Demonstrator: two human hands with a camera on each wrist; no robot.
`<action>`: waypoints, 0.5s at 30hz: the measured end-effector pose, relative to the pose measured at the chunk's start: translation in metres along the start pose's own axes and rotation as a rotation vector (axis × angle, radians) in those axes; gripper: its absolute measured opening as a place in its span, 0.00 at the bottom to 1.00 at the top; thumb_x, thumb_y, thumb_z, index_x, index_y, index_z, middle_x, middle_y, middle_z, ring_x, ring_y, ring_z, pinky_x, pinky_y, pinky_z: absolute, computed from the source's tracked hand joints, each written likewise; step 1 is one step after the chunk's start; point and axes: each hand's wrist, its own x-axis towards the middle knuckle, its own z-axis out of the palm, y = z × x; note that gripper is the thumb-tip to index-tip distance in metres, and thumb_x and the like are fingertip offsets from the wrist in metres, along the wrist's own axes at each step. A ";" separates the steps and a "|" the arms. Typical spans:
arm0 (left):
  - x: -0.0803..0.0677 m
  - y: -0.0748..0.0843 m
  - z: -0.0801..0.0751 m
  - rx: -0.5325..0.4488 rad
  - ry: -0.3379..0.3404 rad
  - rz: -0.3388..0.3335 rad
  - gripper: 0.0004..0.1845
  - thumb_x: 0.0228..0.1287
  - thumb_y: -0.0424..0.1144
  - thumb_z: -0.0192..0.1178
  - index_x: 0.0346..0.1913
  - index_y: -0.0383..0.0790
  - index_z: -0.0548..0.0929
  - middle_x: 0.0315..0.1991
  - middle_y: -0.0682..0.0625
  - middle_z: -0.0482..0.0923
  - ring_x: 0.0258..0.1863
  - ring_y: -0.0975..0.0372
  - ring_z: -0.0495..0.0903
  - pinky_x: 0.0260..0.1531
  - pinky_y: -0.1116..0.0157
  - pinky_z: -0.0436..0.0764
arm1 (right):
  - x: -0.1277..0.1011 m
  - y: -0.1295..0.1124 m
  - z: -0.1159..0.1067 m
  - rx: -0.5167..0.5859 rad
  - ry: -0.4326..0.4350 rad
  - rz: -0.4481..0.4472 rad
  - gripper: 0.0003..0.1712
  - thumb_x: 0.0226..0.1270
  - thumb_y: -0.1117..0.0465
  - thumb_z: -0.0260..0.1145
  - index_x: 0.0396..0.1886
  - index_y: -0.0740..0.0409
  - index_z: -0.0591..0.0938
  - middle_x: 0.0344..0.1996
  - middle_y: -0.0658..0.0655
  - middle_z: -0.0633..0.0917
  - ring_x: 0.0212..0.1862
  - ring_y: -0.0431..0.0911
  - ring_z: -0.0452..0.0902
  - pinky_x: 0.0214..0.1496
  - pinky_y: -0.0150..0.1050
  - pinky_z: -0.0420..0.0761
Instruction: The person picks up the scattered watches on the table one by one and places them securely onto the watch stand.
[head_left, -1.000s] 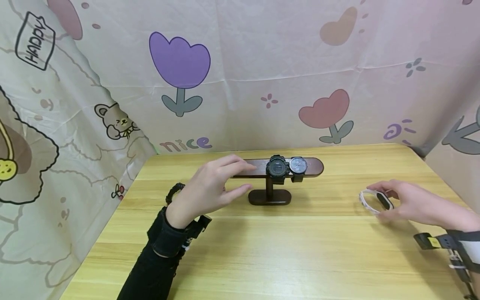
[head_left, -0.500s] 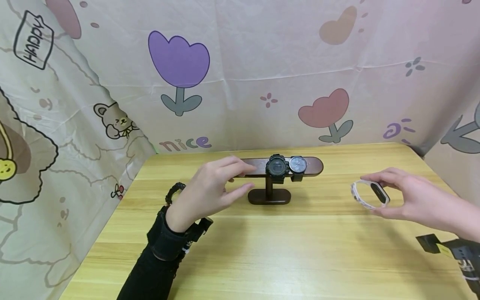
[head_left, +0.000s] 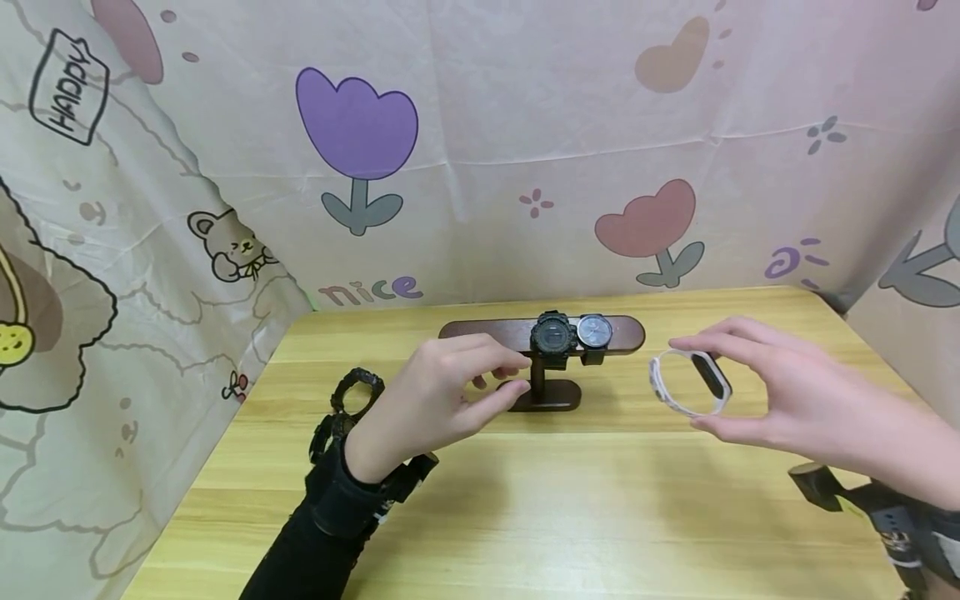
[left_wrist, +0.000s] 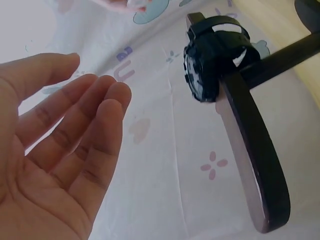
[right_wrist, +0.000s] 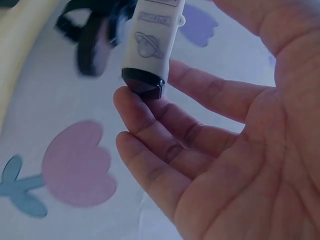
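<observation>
The right hand [head_left: 780, 400] pinches a white band [head_left: 688, 382] between thumb below and fingertips above, holding it in the air above the desk [head_left: 600, 500], just right of the stand [head_left: 542, 333] and about level with its bar. The right wrist view shows the band's dark module resting against the fingertips [right_wrist: 135, 102], the palm otherwise relaxed. The left hand [head_left: 442, 396] holds nothing: its fingers are loosely spread, thumb and forefinger hovering just in front of the stand's post, below the left half of the bar; whether they touch it cannot be told. The step in hand looks like bringing the band up to the stand, whose bar already carries a black watch [head_left: 553, 337] and a grey watch [head_left: 596, 331] side by side at its middle. A next move would likely call for turning the band so its loop faces the bar's right end, then sliding it on without knocking the grey watch, while the left hand steadies the stand. A beaded bracelet [head_left: 357, 390] lies on the desk towards its left edge, behind the left wrist.
</observation>
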 end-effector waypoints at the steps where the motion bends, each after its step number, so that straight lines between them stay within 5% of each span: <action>1: 0.000 0.000 0.001 -0.003 0.000 -0.001 0.06 0.68 0.34 0.73 0.46 0.40 0.92 0.38 0.52 0.90 0.35 0.66 0.85 0.31 0.77 0.81 | 0.004 -0.004 0.000 0.002 0.000 -0.013 0.52 0.32 0.55 0.93 0.66 0.40 0.85 0.54 0.41 0.85 0.51 0.39 0.81 0.53 0.22 0.73; 9: -0.001 0.002 0.004 -0.030 0.009 -0.018 0.05 0.69 0.35 0.72 0.45 0.41 0.92 0.36 0.54 0.89 0.34 0.66 0.84 0.32 0.79 0.80 | 0.032 -0.032 0.002 0.063 -0.012 -0.078 0.51 0.36 0.54 0.92 0.68 0.45 0.84 0.56 0.48 0.86 0.51 0.48 0.86 0.49 0.51 0.86; 15: 0.001 0.003 0.006 -0.068 0.023 -0.040 0.02 0.70 0.35 0.71 0.42 0.41 0.92 0.34 0.55 0.88 0.33 0.66 0.85 0.34 0.80 0.82 | 0.045 -0.046 0.003 0.086 -0.009 -0.091 0.50 0.40 0.54 0.91 0.70 0.46 0.83 0.56 0.46 0.85 0.53 0.45 0.86 0.51 0.51 0.86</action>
